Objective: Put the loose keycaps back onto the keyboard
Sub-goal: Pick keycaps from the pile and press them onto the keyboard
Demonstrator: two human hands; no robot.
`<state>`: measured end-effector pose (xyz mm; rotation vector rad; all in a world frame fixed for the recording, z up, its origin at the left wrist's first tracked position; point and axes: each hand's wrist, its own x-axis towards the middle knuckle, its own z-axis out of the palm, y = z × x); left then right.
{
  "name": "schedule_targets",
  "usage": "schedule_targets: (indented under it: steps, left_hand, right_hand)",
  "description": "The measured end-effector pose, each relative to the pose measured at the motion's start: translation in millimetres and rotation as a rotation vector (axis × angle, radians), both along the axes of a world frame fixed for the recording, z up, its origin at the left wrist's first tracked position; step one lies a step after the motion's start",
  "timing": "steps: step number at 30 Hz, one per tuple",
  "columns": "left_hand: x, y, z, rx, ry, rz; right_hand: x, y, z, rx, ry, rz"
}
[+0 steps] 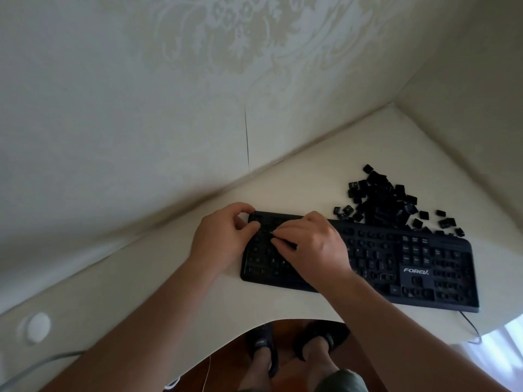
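Observation:
A black keyboard (396,267) lies on the white desk (169,264), most of its keys bare, a few keycaps seated at its left end and middle. A heap of loose black keycaps (382,202) sits just behind its right half. My left hand (223,239) rests at the keyboard's far left corner, fingers curled over the edge. My right hand (311,244) is over the left part of the keyboard, fingertips pressed down together on a spot there; whether a keycap is under them is hidden.
The desk fits into a corner, with walls close behind (141,108) and to the right. The keyboard's cable (471,326) runs off the front edge. A round white cable cover (38,326) sits at the left. My sandalled feet show below the desk's curved cut-out.

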<state>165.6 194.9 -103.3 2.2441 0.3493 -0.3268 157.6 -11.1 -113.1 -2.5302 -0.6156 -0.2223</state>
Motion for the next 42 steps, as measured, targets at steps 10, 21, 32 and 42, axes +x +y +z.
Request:
schedule_targets:
  steps: [10,21,32,42]
  left_hand:
    - [-0.6,22.7,-4.4,-0.196,0.11,-0.088]
    - [3.0,28.4,-9.3,-0.246,0.128,-0.115]
    - [3.5,27.5,-9.3,-0.22,0.123,-0.129]
    - [1.0,21.9,-7.6,-0.163,0.079,-0.117]
  right_hand:
    - [-2.3,33.0,-3.8,-0.078,0.053,-0.048]
    - [-0.7,35.5,-5.3,-0.106,0.099,-0.088]
    - [3.8,40.5,4.7,-0.171,0.243,-0.107]
    - [8.1,40.9,20.4,-0.349,0.236,0.002]
